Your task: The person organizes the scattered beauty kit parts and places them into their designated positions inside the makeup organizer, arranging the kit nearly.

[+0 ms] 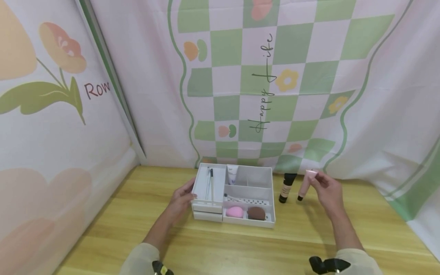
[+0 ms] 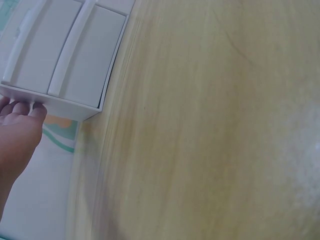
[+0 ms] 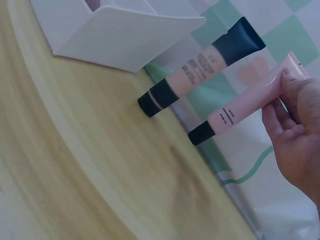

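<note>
A white desktop organizer stands on the table, with two drawers at its lower left front. Against its left side is my left hand, its fingers curled at the side wall and the thumb by the front corner; the left wrist view shows these fingers beside the drawers. My right hand pinches the top end of a pink tube with its black cap pointing down. Whether that cap touches the table is unclear. Between this tube and the organizer, a black-and-beige tube stands upright on its cap.
Inside the organizer are thin brushes, a small white tube, a spoolie-like stick, a pink sponge and a brown sponge. A checkered curtain hangs right behind the wooden table.
</note>
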`<action>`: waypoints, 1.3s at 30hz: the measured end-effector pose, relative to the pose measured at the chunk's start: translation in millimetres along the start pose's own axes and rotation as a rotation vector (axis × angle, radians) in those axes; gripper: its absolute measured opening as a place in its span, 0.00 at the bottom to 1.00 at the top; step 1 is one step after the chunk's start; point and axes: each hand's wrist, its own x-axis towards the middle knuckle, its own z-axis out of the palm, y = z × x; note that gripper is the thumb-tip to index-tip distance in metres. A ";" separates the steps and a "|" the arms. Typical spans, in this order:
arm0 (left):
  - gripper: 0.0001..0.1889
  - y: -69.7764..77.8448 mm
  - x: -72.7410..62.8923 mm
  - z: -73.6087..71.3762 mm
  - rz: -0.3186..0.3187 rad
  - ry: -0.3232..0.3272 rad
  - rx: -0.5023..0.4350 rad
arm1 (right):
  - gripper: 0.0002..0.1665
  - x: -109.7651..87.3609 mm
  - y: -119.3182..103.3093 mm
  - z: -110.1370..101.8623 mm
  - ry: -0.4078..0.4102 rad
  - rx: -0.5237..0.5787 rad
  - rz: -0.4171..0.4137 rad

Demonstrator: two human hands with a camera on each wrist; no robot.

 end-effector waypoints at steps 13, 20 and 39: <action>0.39 -0.7 -0.2 -0.9 0.001 -0.010 -0.007 | 0.29 -0.7 -22.7 -7.6 0.044 0.091 -0.005; 0.38 -0.7 -1.1 -0.6 0.008 -0.017 -0.003 | 0.28 -1.3 -31.2 -9.6 0.058 0.151 -0.003; 0.39 -1.0 0.2 -0.2 -0.005 -0.003 -0.016 | 0.11 -6.6 -59.5 -14.6 0.050 0.253 -0.102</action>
